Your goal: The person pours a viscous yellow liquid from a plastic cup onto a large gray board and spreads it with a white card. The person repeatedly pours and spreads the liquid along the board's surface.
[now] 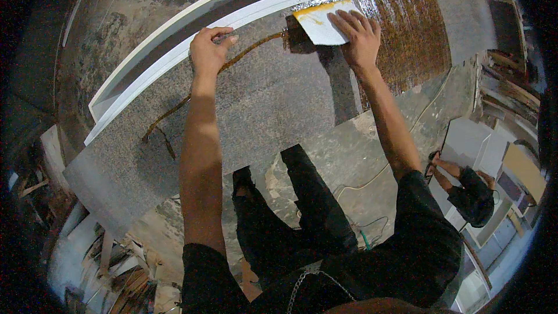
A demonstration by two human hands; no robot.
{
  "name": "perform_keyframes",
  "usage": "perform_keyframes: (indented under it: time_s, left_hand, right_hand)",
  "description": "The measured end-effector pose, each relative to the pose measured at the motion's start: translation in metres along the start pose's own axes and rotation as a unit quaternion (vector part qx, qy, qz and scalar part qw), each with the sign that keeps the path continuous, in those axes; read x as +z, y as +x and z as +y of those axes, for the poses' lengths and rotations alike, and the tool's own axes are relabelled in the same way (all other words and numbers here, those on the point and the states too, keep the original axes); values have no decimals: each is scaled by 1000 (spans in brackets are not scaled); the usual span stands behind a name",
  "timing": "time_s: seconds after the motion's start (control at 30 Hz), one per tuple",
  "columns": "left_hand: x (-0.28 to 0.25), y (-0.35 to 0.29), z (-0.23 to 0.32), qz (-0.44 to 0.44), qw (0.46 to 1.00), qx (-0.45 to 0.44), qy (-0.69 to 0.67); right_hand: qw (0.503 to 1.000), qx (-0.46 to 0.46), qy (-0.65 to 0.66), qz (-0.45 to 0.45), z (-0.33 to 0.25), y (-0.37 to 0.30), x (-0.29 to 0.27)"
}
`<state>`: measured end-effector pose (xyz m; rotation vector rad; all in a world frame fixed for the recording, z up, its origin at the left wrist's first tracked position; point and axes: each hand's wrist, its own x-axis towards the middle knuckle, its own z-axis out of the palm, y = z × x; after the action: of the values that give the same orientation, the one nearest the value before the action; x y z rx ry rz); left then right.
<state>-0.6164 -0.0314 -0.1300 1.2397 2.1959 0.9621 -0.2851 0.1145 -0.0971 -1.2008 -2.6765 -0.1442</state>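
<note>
My right hand (358,36) grips a white, flat rectangular spreader (325,30), its fingers pressed on the face and its far edge smeared yellow-orange. The spreader is tilted over a long grey speckled panel (261,104). To its right, a wide coat of glossy brown glue (407,35) with streaks covers the panel. A thin brown trail of glue (250,52) winds leftward from the spreader and passes behind my left forearm. Near the panel's far edge, my left hand (208,49) hovers with fingers loosely curled, thumb and forefinger apart, nothing visible in them.
A long white-edged frame (174,46) runs along the panel's far side. At the right, another person (472,192) crouches by pale boards (465,139). Scrap wood (116,273) is piled at the lower left. A thin cable (372,177) crosses the concrete floor.
</note>
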Motion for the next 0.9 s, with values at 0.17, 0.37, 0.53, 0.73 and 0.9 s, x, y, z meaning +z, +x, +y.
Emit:
perform_keyframes:
  time_s: [0.17, 0.37, 0.53, 0.73, 0.9]
  left_hand:
    - [-1, 2, -4, 0, 1000, 20, 10]
    - [-1, 2, -8, -12, 1000, 13, 19]
    - [-3, 3, -4, -24, 999, 3, 47]
    - [-1, 11, -27, -5, 997, 65, 31]
    - [4, 6, -10, -7, 997, 47, 67]
  right_hand:
    - [999, -39, -31, -12, -5, 21, 3]
    - [998, -38, -28, -51, -8, 20, -5]
    - [993, -23, -35, -109, 2, -17, -26]
    - [991, -2, -52, -126, 10, -124, -61]
    - [978, 72, -9, -198, -9, -229, -109]
